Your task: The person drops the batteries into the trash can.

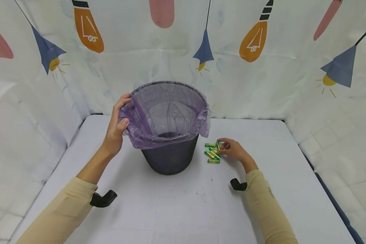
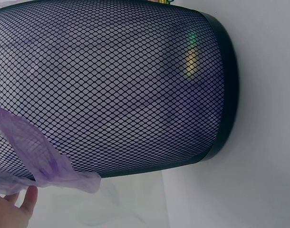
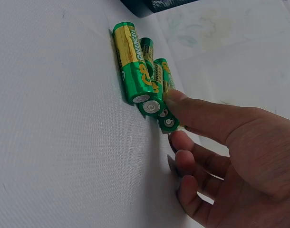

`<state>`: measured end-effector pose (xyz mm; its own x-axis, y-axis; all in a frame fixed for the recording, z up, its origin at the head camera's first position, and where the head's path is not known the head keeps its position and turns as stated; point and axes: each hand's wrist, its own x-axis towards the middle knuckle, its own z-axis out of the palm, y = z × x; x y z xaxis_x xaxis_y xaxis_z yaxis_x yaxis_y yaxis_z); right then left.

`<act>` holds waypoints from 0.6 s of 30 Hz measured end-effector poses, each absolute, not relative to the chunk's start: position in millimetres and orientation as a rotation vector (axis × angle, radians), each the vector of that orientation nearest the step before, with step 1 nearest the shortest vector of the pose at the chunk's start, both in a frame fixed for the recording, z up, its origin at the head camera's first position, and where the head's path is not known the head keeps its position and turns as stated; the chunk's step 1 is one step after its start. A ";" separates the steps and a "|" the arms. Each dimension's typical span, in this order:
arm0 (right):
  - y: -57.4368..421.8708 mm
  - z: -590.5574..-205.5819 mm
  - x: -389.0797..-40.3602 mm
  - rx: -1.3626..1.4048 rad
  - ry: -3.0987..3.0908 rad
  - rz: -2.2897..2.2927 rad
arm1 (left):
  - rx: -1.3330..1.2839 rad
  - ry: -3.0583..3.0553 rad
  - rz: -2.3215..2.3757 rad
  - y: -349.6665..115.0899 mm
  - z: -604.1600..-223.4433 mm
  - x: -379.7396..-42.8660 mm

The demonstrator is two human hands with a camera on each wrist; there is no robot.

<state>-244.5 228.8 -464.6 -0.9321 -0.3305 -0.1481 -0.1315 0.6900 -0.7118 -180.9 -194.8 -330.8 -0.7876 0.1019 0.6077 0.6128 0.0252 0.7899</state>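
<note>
A black mesh wastebasket (image 1: pixel 170 162) stands on the table, lined with a purple plastic bag (image 1: pixel 154 142) folded over its rim. At the rim's left side my left hand (image 1: pixel 113 132) grips the edge through the bag, thumb outside. To the right of the basket lie several green and gold batteries (image 1: pixel 213 161) in a small cluster. My right hand (image 1: pixel 234 149) pinches one tilted battery (image 1: pixel 218 145) between thumb and index finger at the cluster's right side. In the left wrist view, a green and yellow patch (image 2: pixel 191 57) shows through the mesh.
The white table (image 1: pixel 183 210) extends around the basket, with a printed curtain (image 1: pixel 125 67) behind it and white sheeting at both sides. Black curved pieces (image 1: pixel 105 199) stick out at both sleeve cuffs.
</note>
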 end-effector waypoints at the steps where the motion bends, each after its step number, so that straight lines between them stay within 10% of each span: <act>1: 229.2 -465.1 -244.7 -0.371 2.640 -1.081 | -0.727 -1.927 -1.814 -194.9 -330.7 -180.8; 18: 228.9 -469.5 -240.4 -0.314 2.674 -1.099 | -0.725 -1.926 -1.813 -194.7 -331.2 -180.8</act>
